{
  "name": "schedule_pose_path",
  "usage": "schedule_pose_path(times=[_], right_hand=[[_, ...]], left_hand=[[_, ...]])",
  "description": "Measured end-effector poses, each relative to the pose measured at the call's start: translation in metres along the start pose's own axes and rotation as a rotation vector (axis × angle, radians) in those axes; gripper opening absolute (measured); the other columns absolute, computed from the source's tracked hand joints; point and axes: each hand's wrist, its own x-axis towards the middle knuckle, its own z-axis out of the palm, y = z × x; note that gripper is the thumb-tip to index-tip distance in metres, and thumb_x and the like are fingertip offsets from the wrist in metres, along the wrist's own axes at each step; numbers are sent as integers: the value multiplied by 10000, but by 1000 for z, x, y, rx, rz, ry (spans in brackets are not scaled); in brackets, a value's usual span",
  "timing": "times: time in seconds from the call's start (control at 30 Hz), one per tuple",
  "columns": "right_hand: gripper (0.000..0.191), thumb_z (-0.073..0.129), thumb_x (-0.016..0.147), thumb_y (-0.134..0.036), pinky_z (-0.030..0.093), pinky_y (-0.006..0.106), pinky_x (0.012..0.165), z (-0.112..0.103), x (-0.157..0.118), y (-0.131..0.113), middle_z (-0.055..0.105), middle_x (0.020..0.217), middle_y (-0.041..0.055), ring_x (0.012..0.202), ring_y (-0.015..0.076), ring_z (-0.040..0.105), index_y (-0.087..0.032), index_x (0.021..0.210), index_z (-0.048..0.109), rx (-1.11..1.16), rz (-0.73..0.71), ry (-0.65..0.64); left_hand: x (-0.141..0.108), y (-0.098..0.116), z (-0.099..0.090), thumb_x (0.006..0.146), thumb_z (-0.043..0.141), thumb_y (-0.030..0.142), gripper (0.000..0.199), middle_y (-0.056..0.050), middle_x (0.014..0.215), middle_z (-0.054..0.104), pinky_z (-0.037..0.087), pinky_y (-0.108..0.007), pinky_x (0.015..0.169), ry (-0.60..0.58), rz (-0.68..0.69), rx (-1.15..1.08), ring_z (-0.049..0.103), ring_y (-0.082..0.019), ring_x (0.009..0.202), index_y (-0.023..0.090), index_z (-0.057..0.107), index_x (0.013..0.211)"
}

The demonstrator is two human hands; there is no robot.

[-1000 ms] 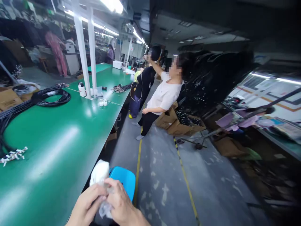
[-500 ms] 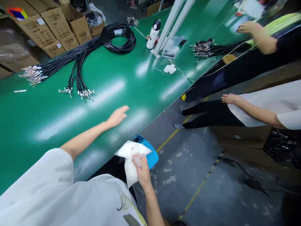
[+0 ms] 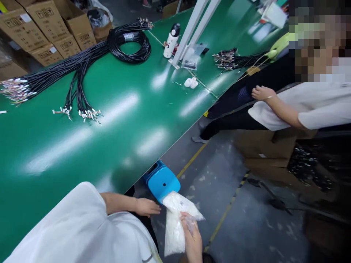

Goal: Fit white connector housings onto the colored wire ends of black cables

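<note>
My right hand [image 3: 192, 233] grips the gathered plastic of white-filled clear bags [image 3: 175, 233], low in the view beyond the table's edge. One bag hangs down and another spreads sideways above it. My left hand [image 3: 148, 207] is in front of my body, just left of the bags, with its fingers stretched out and nothing in it. Just above the bags stands a blue stool [image 3: 163, 182], partly covered by them.
The green table [image 3: 115, 146] bears black cable bundles [image 3: 82, 62], a coil [image 3: 128, 45], a white bottle [image 3: 171, 41], a metal post [image 3: 190, 31] and small white rolls [image 3: 191, 83]. Cardboard boxes [image 3: 45, 16] stand behind. People stand at the right, one with a hand [image 3: 263, 92] at the waist.
My left hand has drawn back from over the table toward my body. My right hand and the bags have moved right and down, showing more of the stool. The view has shifted.
</note>
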Motion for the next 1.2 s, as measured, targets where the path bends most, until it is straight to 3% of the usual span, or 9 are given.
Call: schedule_pose_path(times=[0.07,0.17,0.3,0.37,0.53,0.73,0.83,1.0,1.2], right_hand=[[655,610,753,-734,492,480,1045,-16,-1,15,702,1167,168,1156,349,641,-143,998,752,13,4,60],[645,630,721,-728,481,505,1065,-32,3,36,710,1159,173,1156,361,639,-139,949,758,65,-3,116],[596,640,760,-670,496,492,1058,-47,14,63,700,1175,162,1163,350,643,-149,1022,760,144,-87,99],[555,636,799,-638,500,477,1057,-58,21,78,703,1167,155,1163,332,646,-160,1051,760,161,-170,34],[398,570,910,-513,510,453,1048,-104,43,118,719,1087,131,1122,284,648,-193,1048,762,133,-472,-70],[343,528,814,-83,474,464,1072,-177,43,126,693,1167,95,1173,260,567,-214,1053,738,-162,-884,-345],[313,524,750,-21,485,434,1019,-200,28,117,686,1112,92,1101,250,558,-188,926,722,-242,-1013,-384],[156,614,779,-98,489,382,900,-213,-4,106,696,1032,63,964,232,562,-190,872,699,-279,-1139,-393],[124,594,848,-180,487,358,941,-218,-53,96,723,987,66,965,223,621,-185,808,711,-260,-1140,-559]], left_hand=[[-12,-14,25,985,549,319,230,-30,1089,786,588,-269,859,-56,49,6,729,-154,1000,232,760,1014],[-5,-57,13,975,476,262,328,-47,1289,724,527,-300,1029,-10,0,81,659,-185,1210,237,727,1184],[13,-91,-31,1035,277,298,490,-172,1497,543,325,-475,1215,310,-245,241,457,-278,1439,120,580,1377],[11,-86,-27,1047,155,314,585,-266,1545,443,211,-589,1235,497,-380,300,319,-346,1515,25,465,1449],[17,-19,91,993,308,629,709,-229,1532,486,342,-587,1189,585,-417,299,391,-361,1481,136,482,1472],[86,118,226,744,607,819,1129,-211,1664,258,222,-592,1243,238,15,234,238,-394,1543,228,217,1624],[102,165,241,696,663,814,1226,-266,1650,243,183,-674,1217,223,73,291,246,-459,1522,206,160,1634],[87,209,217,670,696,810,1143,-236,1501,457,330,-638,1160,261,88,312,450,-441,1381,259,315,1597],[43,238,213,644,770,756,1138,-206,1630,325,132,-654,1233,95,208,84,244,-432,1521,258,349,1576]])
